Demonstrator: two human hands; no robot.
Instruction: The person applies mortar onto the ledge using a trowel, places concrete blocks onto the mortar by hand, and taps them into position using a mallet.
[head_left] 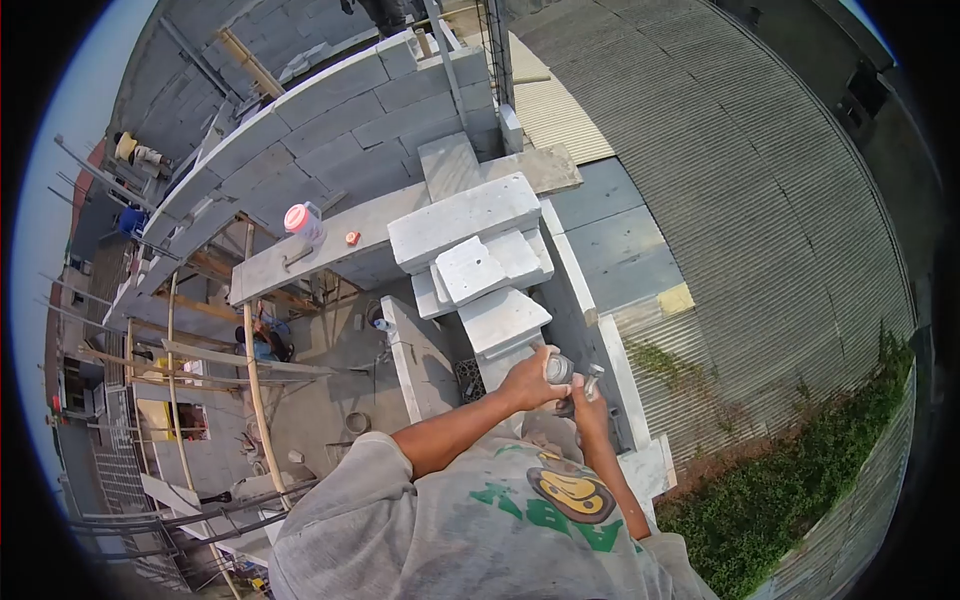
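Observation:
My left hand (530, 382) is closed around a grey, dusty tool with a round end (559, 369), held just in front of my shirt. Close beside it, my right hand (590, 408) is closed on the same tool, near a pale knob-like part (596, 371). The two hands almost touch, and they cover much of the tool, so its exact kind is hidden. Just beyond my left hand lies a white lightweight block (504, 322). Further out, a smaller cut block (470, 270) and a long block (465, 222) are stacked.
A pink-lidded pitcher (303, 222), a hammer (298, 257) and a small red-orange object (352, 238) rest on a concrete ledge (262, 277). Left is a drop with bamboo poles (262, 400); a person (268, 342) is below. Corrugated roofing (740, 130) spreads right.

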